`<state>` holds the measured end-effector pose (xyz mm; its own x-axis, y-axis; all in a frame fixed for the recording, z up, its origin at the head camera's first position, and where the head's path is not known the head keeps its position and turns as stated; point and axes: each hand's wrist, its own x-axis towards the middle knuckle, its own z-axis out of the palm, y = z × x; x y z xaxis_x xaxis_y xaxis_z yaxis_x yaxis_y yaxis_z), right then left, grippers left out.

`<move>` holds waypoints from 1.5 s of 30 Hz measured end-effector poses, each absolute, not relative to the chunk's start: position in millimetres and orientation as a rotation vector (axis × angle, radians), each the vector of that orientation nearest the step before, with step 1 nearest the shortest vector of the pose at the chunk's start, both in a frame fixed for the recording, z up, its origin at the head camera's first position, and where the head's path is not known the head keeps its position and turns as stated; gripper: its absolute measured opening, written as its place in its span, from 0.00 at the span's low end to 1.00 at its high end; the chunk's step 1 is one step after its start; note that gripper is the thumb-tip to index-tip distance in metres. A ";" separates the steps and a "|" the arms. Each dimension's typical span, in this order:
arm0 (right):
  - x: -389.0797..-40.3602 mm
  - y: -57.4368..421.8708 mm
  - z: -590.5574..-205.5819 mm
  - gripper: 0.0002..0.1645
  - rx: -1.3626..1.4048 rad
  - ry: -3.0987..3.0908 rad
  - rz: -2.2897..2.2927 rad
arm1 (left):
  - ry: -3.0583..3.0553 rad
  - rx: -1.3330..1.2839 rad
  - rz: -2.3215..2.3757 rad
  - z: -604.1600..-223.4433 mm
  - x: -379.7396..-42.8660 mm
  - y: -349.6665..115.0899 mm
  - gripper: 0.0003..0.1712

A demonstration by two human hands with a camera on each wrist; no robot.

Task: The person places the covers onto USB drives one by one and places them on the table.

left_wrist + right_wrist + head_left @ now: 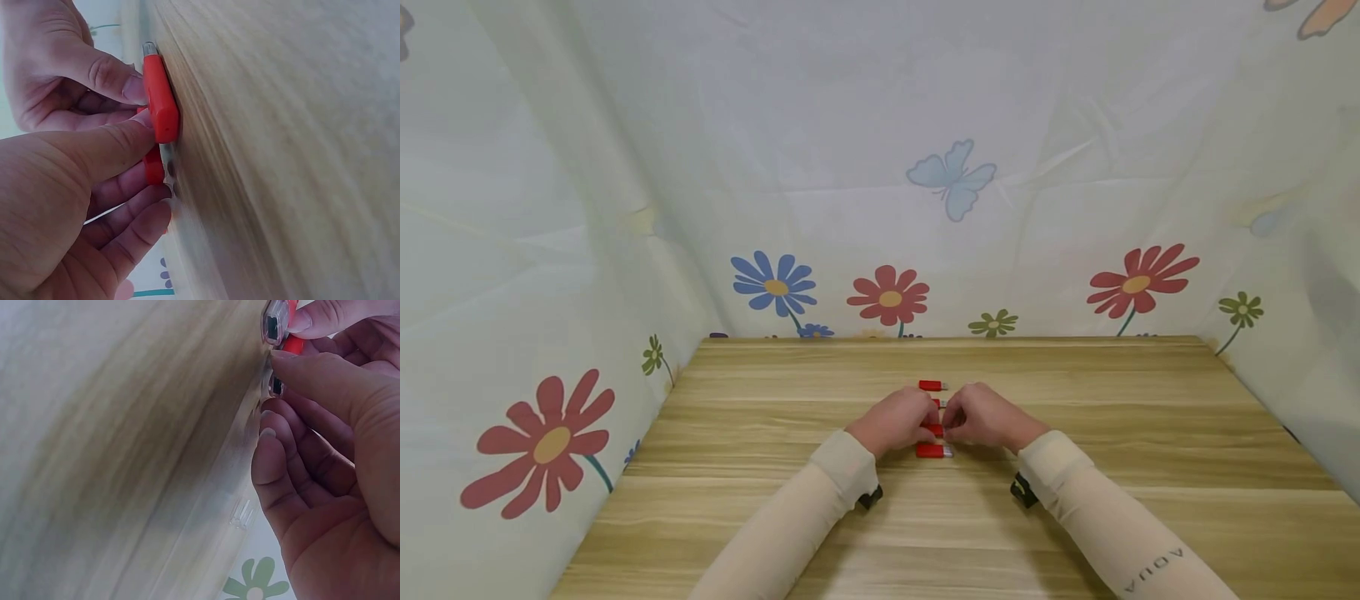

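Several red USB sticks lie in a column on the wooden table, with their clear or metallic ends to the right. The nearest USB stick (930,451) lies in front of my hands; in the right wrist view its clear end (273,325) shows a dark connector. My left hand (901,419) pinches the red body of the second USB stick (935,430) between thumb and fingers. From the other side, my right hand (987,416) pinches that stick's right end, mostly hidden by fingertips. Another USB stick (936,403) is partly covered by my left hand. The farthest USB stick (932,386) lies beyond both hands.
The wooden table (760,392) meets a white curtain (820,200) printed with flowers and a butterfly at the back and sides. A small clear piece (242,514) rests on the table in the right wrist view. Dark wrist mounts (1024,490) sit below the sleeves.
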<state>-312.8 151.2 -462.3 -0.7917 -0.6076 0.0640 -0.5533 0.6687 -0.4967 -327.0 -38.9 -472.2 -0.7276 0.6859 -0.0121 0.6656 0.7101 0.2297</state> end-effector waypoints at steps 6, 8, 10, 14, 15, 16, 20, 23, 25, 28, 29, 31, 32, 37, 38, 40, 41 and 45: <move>-312.3 151.1 -463.6 0.04 -0.950 2.787 -0.778 | 2.813 1.117 0.325 -473.8 -328.9 -38.1 0.09; -312.0 151.4 -463.8 0.03 -0.945 2.788 -0.786 | 2.812 1.120 0.322 -473.9 -329.1 -38.1 0.08; -311.8 151.9 -464.0 0.03 -0.939 2.786 -0.791 | 2.806 1.117 0.323 -473.2 -328.5 -38.1 0.07; -312.3 152.5 -464.8 0.03 -0.931 2.779 -0.792 | 2.795 1.078 0.333 -469.6 -325.5 -38.4 0.07; -312.4 152.6 -464.9 0.03 -0.929 2.778 -0.791 | 2.794 1.076 0.334 -469.0 -324.9 -38.5 0.07; -312.5 152.8 -465.0 0.03 -0.930 2.778 -0.787 | 2.794 1.070 0.331 -468.5 -324.5 -38.5 0.08; -312.9 153.3 -465.3 0.03 -0.955 2.784 -0.775 | 2.794 1.069 0.317 -467.8 -324.0 -38.6 0.08; -313.2 153.7 -465.7 0.02 -0.960 2.779 -0.784 | 2.796 1.086 0.312 -468.0 -324.4 -39.1 0.08; -313.1 154.3 -465.8 0.02 -0.951 2.774 -0.796 | 2.800 1.106 0.306 -469.0 -325.3 -39.6 0.08; -313.0 155.5 -466.0 0.02 -0.949 2.773 -0.801 | 2.802 1.118 0.304 -470.6 -326.6 -40.4 0.07; -313.1 156.0 -465.8 0.02 -0.945 2.777 -0.799 | 2.801 1.114 0.306 -470.8 -326.9 -40.6 0.07; -313.6 157.5 -464.3 0.03 -0.943 2.796 -0.793 | 2.795 1.095 0.322 -470.4 -327.6 -41.3 0.10; -313.8 158.2 -463.1 0.03 -0.923 2.805 -0.793 | 2.796 1.082 0.334 -469.7 -327.9 -41.6 0.12; -317.8 162.5 -455.4 0.05 -0.831 2.847 -0.774 | 2.827 1.035 0.403 -462.5 -329.5 -42.7 0.13; -319.2 163.3 -454.0 0.05 -0.818 2.854 -0.765 | 2.841 1.034 0.401 -460.6 -329.7 -42.7 0.11; -322.6 166.1 -451.2 0.06 -0.822 2.874 -0.734 | 2.867 1.041 0.375 -457.4 -330.3 -42.6 0.08; -324.5 167.8 -449.9 0.07 -0.822 2.885 -0.721 | 2.878 1.042 0.354 -456.3 -330.6 -42.3 0.08; -332.1 175.8 -445.6 0.10 -0.816 2.929 -0.679 | 2.916 1.096 0.255 -453.0 -333.9 -40.1 0.10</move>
